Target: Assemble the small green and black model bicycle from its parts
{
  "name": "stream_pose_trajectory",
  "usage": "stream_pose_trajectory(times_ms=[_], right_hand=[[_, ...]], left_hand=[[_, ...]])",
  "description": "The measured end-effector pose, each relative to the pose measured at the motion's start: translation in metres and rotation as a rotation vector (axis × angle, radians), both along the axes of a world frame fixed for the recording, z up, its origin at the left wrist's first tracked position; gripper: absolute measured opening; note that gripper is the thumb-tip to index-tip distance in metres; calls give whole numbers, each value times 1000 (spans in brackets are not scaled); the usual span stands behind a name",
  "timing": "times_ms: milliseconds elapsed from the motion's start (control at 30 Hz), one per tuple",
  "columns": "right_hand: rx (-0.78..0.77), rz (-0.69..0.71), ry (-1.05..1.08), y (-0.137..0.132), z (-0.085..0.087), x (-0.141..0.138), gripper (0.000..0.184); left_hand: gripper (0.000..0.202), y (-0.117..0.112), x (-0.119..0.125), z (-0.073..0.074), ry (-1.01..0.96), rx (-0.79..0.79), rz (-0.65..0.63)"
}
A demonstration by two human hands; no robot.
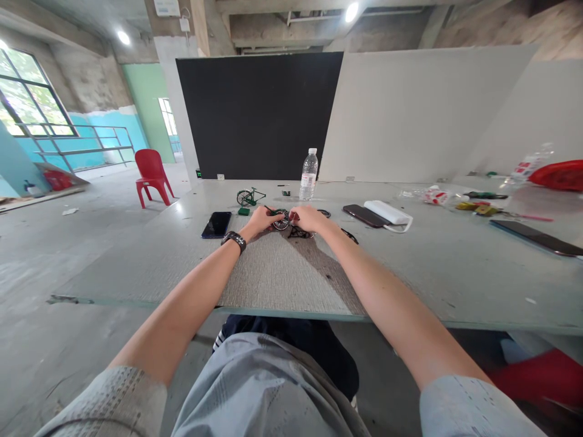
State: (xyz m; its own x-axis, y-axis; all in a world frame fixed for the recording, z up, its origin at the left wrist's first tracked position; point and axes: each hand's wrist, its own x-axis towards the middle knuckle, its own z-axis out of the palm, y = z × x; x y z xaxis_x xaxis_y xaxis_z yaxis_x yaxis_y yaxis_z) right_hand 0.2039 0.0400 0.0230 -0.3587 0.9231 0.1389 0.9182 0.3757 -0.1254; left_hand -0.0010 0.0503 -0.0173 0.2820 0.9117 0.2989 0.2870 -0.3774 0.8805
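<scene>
My left hand [262,220] pinches a small toy bicycle wheel [281,220] with a black rim and thin spokes, just above the table. My right hand [306,217] is closed at the wheel's right side, its fingertips pressed together; what they grip is too small to make out. Beneath the right hand lies a black toy bicycle frame part [299,232]. Beyond that hand rests another small wheel [325,213], and a curved black part [350,236] lies near my right forearm. A green toy bicycle [250,196] stands behind my left hand, with a small green box [243,212] before it.
A dark phone [216,224] lies to the left. Behind my hands stands a clear water bottle [308,176]. Another phone [365,215] and a white power bank [388,212] with a cable lie to the right. The table's front edge [291,313] runs before my lap.
</scene>
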Motion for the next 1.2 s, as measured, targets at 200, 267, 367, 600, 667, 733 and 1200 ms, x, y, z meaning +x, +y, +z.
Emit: stream_pose_trajectory(times_ms=[200, 267, 367, 600, 667, 733, 1200], right_hand=[[-5, 21, 5, 1, 0, -2, 13], [-6, 29, 4, 0, 0, -3, 11], [-7, 38, 1, -1, 1, -4, 10], [-2, 46, -2, -2, 2, -5, 11], [1, 45, -7, -2, 2, -6, 10], [2, 45, -11, -2, 2, -6, 10], [-23, 38, 4, -8, 7, -8, 7]], left_hand=[[28, 2, 0, -1, 7, 13, 11], [27, 5, 0, -4, 2, 21, -2], [26, 8, 1, -6, 3, 22, -7], [25, 6, 0, -4, 45, 29, 29], [25, 6, 0, -4, 52, 34, 28], [26, 7, -1, -5, 46, 38, 16], [22, -1, -1, 2, 74, 40, 22]])
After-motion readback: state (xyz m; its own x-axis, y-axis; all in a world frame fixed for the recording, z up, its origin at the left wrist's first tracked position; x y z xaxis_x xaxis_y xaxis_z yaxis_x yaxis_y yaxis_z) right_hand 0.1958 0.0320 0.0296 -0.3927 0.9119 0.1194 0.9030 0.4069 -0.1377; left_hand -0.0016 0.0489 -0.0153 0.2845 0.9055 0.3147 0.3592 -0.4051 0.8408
